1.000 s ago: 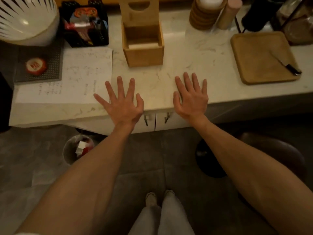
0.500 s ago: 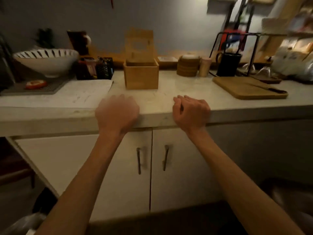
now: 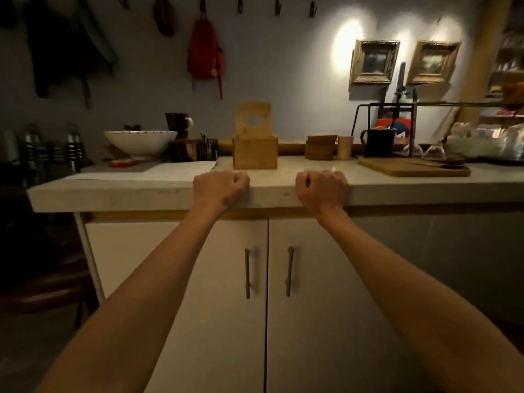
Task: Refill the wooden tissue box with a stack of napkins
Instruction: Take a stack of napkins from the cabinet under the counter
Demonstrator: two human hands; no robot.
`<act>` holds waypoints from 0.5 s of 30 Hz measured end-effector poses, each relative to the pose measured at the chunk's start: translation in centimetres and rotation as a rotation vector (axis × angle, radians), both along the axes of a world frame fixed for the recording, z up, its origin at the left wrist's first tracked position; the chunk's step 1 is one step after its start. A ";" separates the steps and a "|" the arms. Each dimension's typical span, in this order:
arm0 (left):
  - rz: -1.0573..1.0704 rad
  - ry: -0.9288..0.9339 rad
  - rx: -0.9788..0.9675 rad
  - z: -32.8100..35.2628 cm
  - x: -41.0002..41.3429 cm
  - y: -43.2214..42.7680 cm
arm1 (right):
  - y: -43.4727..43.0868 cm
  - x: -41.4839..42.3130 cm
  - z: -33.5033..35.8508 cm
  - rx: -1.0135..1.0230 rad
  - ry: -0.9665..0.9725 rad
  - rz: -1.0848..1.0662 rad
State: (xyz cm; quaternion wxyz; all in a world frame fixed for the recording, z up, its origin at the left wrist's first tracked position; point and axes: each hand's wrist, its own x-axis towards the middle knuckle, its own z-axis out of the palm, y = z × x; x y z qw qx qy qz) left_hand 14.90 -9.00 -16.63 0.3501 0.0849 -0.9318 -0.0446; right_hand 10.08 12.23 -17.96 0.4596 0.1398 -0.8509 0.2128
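Wooden and square, the tissue box (image 3: 254, 151) is set on the counter (image 3: 397, 188) a little behind the two hands, roughly midway between them. Its lid (image 3: 253, 119), pierced by an oval opening, is stood upright at the back edge, so the box is open at the top. From this low angle the inside is hidden, and it cannot be told whether any napkins are left in it.

No stack of napkins is seen anywhere on the counter. The left hand (image 3: 219, 187) and the right hand (image 3: 321, 188) are rested on the counter's front edge, a little apart. The fingers (image 3: 239, 180) of both are curled under into loose fists, and nothing is held in either.

A sheet of paper (image 3: 184, 171) is laid just left of the box, with a large white bowl (image 3: 140, 140) behind it. To the right a pile of round coasters (image 3: 321, 147), a black mug (image 3: 378, 143) and a wooden cutting board (image 3: 411, 167) are ranged along the counter.

The step in hand is judged to be the very start: the box is opened and waiting, but the refill has not been fetched. A supply of napkins is called for next. The two cupboard doors (image 3: 198, 279) directly below, with their bar handles (image 3: 247, 273) side by side, are a likely place to be searched, though nothing shows what is kept there. One hand would have to be uncurled and lowered to a handle. Once a stack is found, it would need to be squared and lowered flat into the box before the lid is replaced.
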 end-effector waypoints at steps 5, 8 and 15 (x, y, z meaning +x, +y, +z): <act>-0.255 0.425 0.131 -4.5 4.2 1.0 | 0.1 2.6 -3.3 -0.115 0.001 0.241; -0.186 0.481 0.513 -13.1 6.4 4.5 | 0.9 6.1 -10.8 -0.326 0.094 0.481; -0.359 -0.007 1.360 -16.7 6.3 6.7 | -1.4 9.3 -17.0 -0.718 -0.245 0.702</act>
